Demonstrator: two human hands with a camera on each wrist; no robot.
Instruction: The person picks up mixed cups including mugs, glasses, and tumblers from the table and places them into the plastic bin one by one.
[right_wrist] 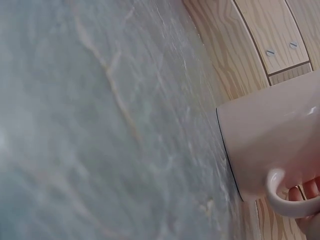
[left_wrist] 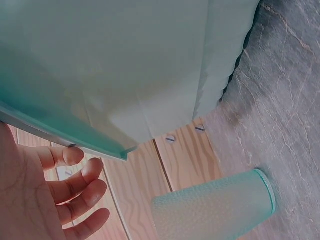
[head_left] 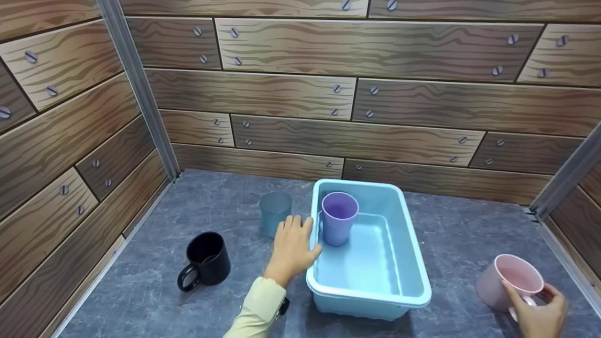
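Head view puts the pink mug (head_left: 490, 287) near the right edge of the counter (head_left: 455, 281), toward its near right corner. Its mouth faces up, its long axis stands close to upright, and its handle (right_wrist: 274, 192) points toward that corner and the person. The right hand (head_left: 540, 310) grips it at the handle, thumb on the near side by the rim and fingers behind; whether the base touches the counter, I cannot tell. Mid-counter, the blue tub (head_left: 371, 263) lies with its long axis running from near edge to far edge, open side up. The left hand (head_left: 293, 244) rests at its left rim, fingers slightly spread and loosely extended outside, thumb across the rim. Toward the tub's far left corner a purple cup (head_left: 339, 223) stands upright. Outside, a teal cup (head_left: 275, 209) stands mouth up just beyond the left hand, which partly hides it. Closer to the counter's left edge, a black mug (head_left: 211, 263) stands upright, handle toward the near left corner. Grey and marbled, the counter meets plank-patterned walls (head_left: 375, 49) dotted with screw heads, with grey posts (head_left: 141, 89) at both far corners.
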